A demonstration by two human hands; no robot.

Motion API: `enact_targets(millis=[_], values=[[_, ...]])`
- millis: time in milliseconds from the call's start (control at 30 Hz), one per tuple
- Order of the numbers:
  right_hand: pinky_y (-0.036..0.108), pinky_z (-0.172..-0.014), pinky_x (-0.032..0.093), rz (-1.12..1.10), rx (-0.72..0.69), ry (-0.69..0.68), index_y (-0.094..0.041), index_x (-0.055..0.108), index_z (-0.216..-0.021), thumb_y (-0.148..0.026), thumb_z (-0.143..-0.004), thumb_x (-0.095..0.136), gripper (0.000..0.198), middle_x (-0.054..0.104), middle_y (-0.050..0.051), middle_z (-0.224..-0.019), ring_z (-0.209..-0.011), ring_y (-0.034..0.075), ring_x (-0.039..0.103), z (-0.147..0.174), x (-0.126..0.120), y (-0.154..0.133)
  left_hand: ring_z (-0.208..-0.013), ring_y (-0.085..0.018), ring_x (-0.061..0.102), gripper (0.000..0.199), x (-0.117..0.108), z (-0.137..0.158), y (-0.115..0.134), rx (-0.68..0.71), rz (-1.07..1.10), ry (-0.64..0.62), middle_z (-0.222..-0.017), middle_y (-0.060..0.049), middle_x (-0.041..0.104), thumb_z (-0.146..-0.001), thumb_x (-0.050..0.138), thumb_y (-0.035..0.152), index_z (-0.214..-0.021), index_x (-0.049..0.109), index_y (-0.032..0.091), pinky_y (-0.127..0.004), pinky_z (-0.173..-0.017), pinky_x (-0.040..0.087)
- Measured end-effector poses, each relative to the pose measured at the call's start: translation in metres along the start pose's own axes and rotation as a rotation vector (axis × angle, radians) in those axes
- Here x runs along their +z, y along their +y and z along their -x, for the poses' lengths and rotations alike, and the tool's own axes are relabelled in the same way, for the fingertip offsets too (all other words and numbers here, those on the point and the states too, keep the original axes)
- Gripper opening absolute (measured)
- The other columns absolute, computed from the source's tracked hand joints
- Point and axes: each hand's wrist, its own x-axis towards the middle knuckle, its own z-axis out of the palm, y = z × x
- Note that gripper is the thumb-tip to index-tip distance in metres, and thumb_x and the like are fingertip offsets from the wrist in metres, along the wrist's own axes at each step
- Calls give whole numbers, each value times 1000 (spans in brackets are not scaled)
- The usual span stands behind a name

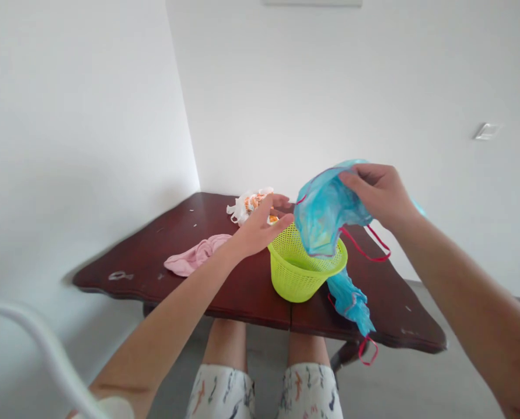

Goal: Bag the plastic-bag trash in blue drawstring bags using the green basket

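Note:
My right hand (379,189) pinches a translucent blue drawstring plastic bag (323,215) with a pink-red cord, holding it above a yellow-green perforated plastic basket (297,282). The bag's lower end hangs over the basket's opening. At the basket's far left rim is my left hand (271,224), its thumb and fingers apart with nothing between them; whether it touches the rim I cannot tell. A second crumpled blue drawstring bag (349,299) lies right of the basket, its red cord dangling over the table's front edge.
The dark reddish-brown table (237,297) stands against white walls. On its left lies a crumpled pink cloth (196,256). A white plastic bag with orange print (244,206) sits at the back, partly behind my left hand. A white cable (45,349) crosses the lower left.

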Motion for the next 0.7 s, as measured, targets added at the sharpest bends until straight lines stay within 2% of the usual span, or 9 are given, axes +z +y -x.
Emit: enact_targets(millis=[100, 167, 233, 300, 333, 467, 533, 600, 700], values=[[32, -63, 34, 122, -127, 30, -25, 54, -73, -60, -101, 88, 56, 48, -1, -74, -72, 15, 44, 2, 22, -19, -100, -22, 77, 45, 13, -29, 2, 8, 37, -3, -119, -10, 80, -100, 97, 58, -120, 75, 24, -30, -81, 63], [31, -63, 32, 146, -139, -5, -26, 51, -73, -56, -98, 88, 54, 46, -2, -73, -72, 15, 42, 6, 26, -20, -83, -17, 69, 44, 13, -36, -1, -14, 21, -6, -93, -2, 70, -102, 95, 58, -98, 68, 23, -28, -74, 60], [31, -63, 29, 143, -111, -27, -27, 42, -73, -52, -94, 89, 57, 39, -5, -70, -69, 14, 37, 9, 23, -14, -74, -15, 61, 47, 8, -37, -2, -41, 17, 6, -80, 3, 59, -104, 91, 56, -87, 61, 24, -26, -69, 55], [31, -63, 29, 148, -73, -39, -28, 38, -76, -47, -91, 90, 58, 39, -6, -70, -68, 14, 36, 11, 15, -1, -70, -14, 56, 44, 1, -37, -1, -67, 40, 51, -76, 4, 56, -106, 87, 51, -84, 61, 23, -24, -65, 49], [31, -65, 32, 176, -61, -43, -28, 41, -78, -45, -89, 91, 53, 44, -5, -72, -70, 14, 40, 13, 11, 6, -68, -14, 53, 42, -2, -38, 0, -88, 60, 82, -74, 4, 54, -107, 86, 48, -84, 61, 23, -23, -62, 45], [36, -87, 51, 434, -20, -77, -25, 66, -95, -30, -82, 90, 27, 75, 4, -98, -94, 24, 66, 18, -9, 38, -62, -12, 47, 36, -12, -47, 8, -201, 187, 209, -70, 5, 52, -104, 85, 39, -83, 61, 22, -22, -57, 36], [39, -94, 55, 560, 45, -109, -25, 72, -102, -22, -80, 88, 28, 82, 7, -108, -102, 28, 72, 21, -20, 51, -63, -13, 52, 33, -15, -55, 12, -246, 267, 241, -71, 5, 56, -101, 87, 37, -85, 63, 22, -23, -58, 41], [38, -94, 56, 648, 98, -127, -25, 75, -105, -15, -78, 84, 30, 85, 8, -112, -100, 28, 74, 23, -31, 59, -65, -15, 60, 32, -18, -63, 17, -282, 336, 269, -74, 4, 63, -98, 90, 40, -88, 65, 22, -24, -62, 48], [37, -88, 55, 708, 127, -81, -23, 77, -98, -11, -75, 79, 26, 85, 8, -105, -92, 26, 72, 26, -46, 60, -70, -17, 68, 34, -27, -72, 23, -324, 415, 302, -79, 1, 73, -97, 92, 44, -90, 68, 21, -27, -70, 59]])
